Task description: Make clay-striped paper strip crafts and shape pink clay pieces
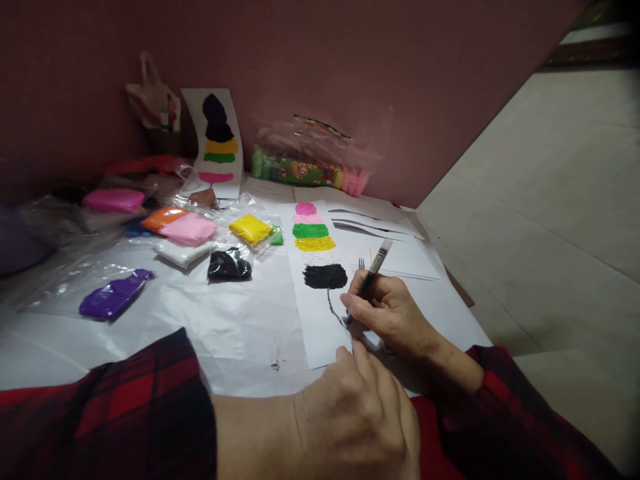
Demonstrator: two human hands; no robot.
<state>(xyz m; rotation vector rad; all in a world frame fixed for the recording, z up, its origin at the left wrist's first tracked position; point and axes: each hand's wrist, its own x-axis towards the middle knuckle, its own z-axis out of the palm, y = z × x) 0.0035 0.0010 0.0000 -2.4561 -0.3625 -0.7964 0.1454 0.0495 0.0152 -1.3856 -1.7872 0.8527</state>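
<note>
My right hand is closed around a black pen, its tip down on a white paper strip. The strip carries pink, light pink, green, yellow, white and black clay bands, with the black band lowest. A thin dark curved line runs from that band down to the pen tip. My left hand lies at the strip's lower edge, fingers bent together and fingertips near the paper; whether anything is under them is hidden.
Bagged clay lies on the left: purple, black, yellow and others. A banded card leans on the wall beside a clear pouch. Loose papers and a small fork are behind my right hand.
</note>
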